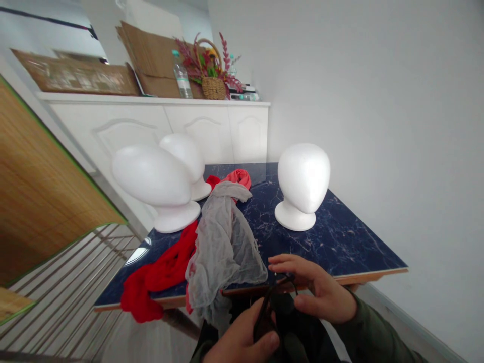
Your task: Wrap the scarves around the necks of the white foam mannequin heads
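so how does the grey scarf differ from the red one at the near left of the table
The grey scarf is sheer, the table showing through in places; the red scarf looks opaque. The grey scarf fans out wide toward the near edge, while the red scarf lies bunched in a thick strip. Both hang partly over the table's near edge.

a white cabinet [212,136] is standing behind the table [348,237], bearing a brown box [81,76], upright cardboard [151,63], a capped bottle [182,79] and a wicker basket [214,88] that is holding reddish sprigs [185,53]. a wood-grained panel [49,186] is slanting above a metal rack [71,282] at the left.
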`<state>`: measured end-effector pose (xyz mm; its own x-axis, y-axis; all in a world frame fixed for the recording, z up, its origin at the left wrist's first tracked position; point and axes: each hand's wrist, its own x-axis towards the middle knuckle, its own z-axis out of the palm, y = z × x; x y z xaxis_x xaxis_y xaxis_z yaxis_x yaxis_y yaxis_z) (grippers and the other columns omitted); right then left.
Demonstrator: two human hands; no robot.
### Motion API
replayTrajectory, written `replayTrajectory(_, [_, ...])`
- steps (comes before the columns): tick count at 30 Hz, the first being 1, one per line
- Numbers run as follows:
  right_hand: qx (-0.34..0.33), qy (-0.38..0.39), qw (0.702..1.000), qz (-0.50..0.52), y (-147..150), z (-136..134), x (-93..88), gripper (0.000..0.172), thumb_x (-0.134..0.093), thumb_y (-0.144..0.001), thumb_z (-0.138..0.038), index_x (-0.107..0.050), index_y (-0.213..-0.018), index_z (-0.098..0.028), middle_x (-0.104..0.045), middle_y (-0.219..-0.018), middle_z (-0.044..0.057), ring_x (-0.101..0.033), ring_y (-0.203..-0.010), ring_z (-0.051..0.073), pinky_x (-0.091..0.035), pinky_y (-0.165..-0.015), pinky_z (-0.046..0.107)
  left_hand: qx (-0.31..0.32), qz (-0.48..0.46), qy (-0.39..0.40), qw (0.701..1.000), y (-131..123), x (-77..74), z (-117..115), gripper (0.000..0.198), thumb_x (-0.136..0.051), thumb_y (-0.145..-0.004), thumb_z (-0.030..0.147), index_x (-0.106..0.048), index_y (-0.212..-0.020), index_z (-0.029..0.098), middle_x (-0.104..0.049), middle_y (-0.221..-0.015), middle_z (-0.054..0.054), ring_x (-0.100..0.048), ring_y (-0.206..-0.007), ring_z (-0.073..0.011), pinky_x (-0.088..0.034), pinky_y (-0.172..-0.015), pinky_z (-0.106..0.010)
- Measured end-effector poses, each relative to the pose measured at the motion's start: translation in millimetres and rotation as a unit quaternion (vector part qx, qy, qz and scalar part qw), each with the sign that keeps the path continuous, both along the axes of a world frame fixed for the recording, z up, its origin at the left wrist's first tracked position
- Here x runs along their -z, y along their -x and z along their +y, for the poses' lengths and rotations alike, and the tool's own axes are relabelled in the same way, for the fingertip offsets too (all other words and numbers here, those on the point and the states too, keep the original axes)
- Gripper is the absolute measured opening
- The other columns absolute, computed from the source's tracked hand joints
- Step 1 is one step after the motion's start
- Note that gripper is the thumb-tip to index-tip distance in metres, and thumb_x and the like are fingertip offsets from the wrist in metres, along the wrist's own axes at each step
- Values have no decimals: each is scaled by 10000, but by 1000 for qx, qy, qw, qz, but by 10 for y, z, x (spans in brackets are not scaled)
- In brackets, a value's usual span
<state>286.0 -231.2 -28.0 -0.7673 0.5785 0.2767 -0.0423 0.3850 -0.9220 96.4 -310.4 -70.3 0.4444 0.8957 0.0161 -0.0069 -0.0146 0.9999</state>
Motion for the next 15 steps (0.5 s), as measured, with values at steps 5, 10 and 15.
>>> replayTrajectory(5, [95,-126,987,-42,137,54,-38,472,-481,-680,-31,-524,-1115,-209,-529,-1109,68,-489,-1025,164,-431,-853,310,-91,71,29,993,-13,77,-57,518,-238,-845,490,-485,-1149,150,-577,-782,-63,-491,-657,-153,-396,-694,-270])
replayTrajectory(10, [120,-141,980,-73,175,107,-58,353,-484,-610,18,-612,-871,-182,-580,-890,31,-549,-813,126,-461,-744,247,-158,56,22,986,-86,41,-62,440,-342,-840,443,-400,-1182,171,-596,-847,-52,-506,-582,-115,-389,-630,-244])
replayTrajectory(15, [144,-134,977,-85,118,78,17,234,-587,-620,-48,-615,-810,-182,-616,-894,31,-574,-830,143,-474,-739,243,-97,56,-14,994,-98,-25,-78,271,-331,-853,406,-460,-796,175,-539,-665,-13,-490,-621,-118,-353,-620,-230])
